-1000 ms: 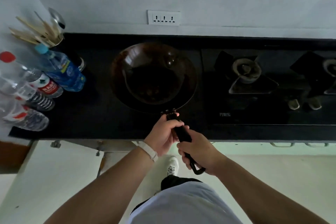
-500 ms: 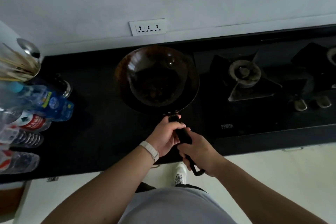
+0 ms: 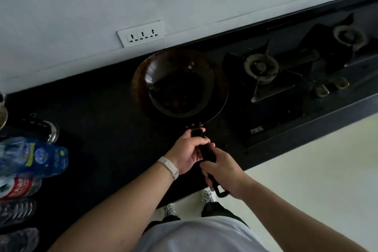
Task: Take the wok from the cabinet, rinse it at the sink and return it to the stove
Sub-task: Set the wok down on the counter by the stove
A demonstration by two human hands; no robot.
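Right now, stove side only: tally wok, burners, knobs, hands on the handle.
Wok: 1
Burners: 2
Knobs: 2
Hands on the handle: 2, left hand and right hand
Total: 7

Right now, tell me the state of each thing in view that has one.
Wok: upright, over the counter left of the stove, not on a burner.
Left hand: grips the handle near the wok.
Right hand: grips the handle's far end.
Near burner: unlit, bare.
Far burner: unlit, bare.
Wall socket: nothing plugged in.
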